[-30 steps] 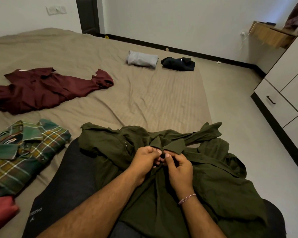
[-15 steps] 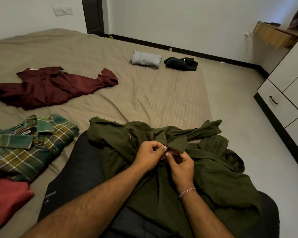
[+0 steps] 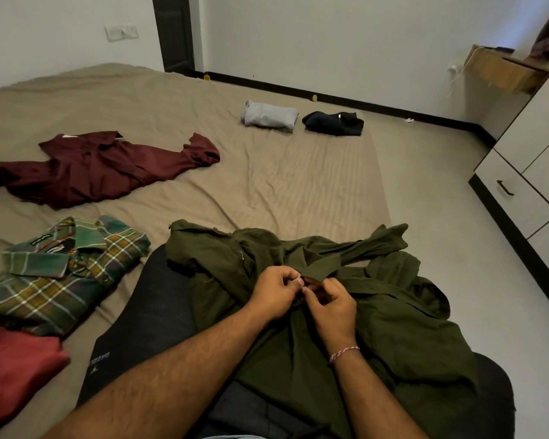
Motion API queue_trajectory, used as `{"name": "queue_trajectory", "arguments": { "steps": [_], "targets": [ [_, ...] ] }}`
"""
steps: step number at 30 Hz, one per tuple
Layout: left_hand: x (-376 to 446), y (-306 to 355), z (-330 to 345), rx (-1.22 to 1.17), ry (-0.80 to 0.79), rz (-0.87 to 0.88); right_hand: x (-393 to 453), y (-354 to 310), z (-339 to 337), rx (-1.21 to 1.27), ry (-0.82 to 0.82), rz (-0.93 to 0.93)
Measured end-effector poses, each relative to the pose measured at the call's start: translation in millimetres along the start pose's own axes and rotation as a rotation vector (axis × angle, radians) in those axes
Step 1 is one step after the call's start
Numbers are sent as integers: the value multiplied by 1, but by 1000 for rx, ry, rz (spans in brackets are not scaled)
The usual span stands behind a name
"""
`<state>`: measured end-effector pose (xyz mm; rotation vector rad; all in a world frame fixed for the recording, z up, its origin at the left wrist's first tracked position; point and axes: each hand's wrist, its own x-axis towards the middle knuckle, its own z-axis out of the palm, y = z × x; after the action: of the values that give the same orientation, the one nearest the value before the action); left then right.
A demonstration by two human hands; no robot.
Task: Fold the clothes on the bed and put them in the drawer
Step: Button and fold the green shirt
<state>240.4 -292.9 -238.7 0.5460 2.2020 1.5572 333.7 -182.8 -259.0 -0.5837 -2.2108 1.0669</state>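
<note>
— Shirt first: where's the olive shirt [image 3: 403,337] and who has it?

— Lower middle of the frame, spread crumpled over the person's lap. Both hands meet just under its collar [image 3: 317,264]. The left hand [image 3: 274,294] has its fingers curled, pinching the placket fabric; the right hand [image 3: 332,304] pinches the opposite edge, fingertips nearly touching the left's.

— So which step?

— Looks like fastening the top button before folding. The button itself is too small to make out, so that's a judgement.

— And next?

— Probably finishing that closure, then laying the shirt flat so the sleeves can be folded in. The sleeves are tangled toward the right of the frame, so they need straightening first.

— Anything else around?

— A folded plaid shirt [image 3: 61,270] at left, a maroon shirt [image 3: 102,166] unfolded above it, a red garment [image 3: 13,369] at lower left, and two folded pieces, grey [image 3: 270,115] and black [image 3: 333,123], top centre on the bed [image 3: 282,185]. The drawer [image 3: 517,198] sits shut at the right edge.
</note>
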Motion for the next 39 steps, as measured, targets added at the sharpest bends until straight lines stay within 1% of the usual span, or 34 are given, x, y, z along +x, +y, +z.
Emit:
{"name": "queue_trajectory", "arguments": {
  "steps": [4,9,13,18,21,25,27,30,33,35,39],
  "targets": [
    [2,-1,1,15,14,-35,-2,-2,1,-153,-14,-104],
    [4,-5,0,-22,-1,-120,-4,-2,1,-301,21,-127],
    [3,-5,-1,-18,-20,-145,-6,-2,2,-438,42,-180],
    [3,-4,-2,-73,-40,-170,-5,-2,2,-488,37,-208],
    [2,-1,-3,-101,-48,-154,-3,-6,3,-514,49,-218],
    [0,4,-4,-9,-49,-68,-5,-13,1,-577,66,-165],
    [-1,6,-5,18,-43,-56,-7,-15,1,-590,64,-193],
    [-1,2,-6,-27,-45,-93,-7,-16,1,-686,31,-267],
    [-2,1,-7,-76,-60,-134,-4,-15,1,-774,2,-280],
    [-2,2,-8,-108,-66,-154,-5,-14,0,-773,-2,-284],
    [-3,3,-9,-207,-95,-217,-4,-10,-2,-696,9,-333]
  ]
}}
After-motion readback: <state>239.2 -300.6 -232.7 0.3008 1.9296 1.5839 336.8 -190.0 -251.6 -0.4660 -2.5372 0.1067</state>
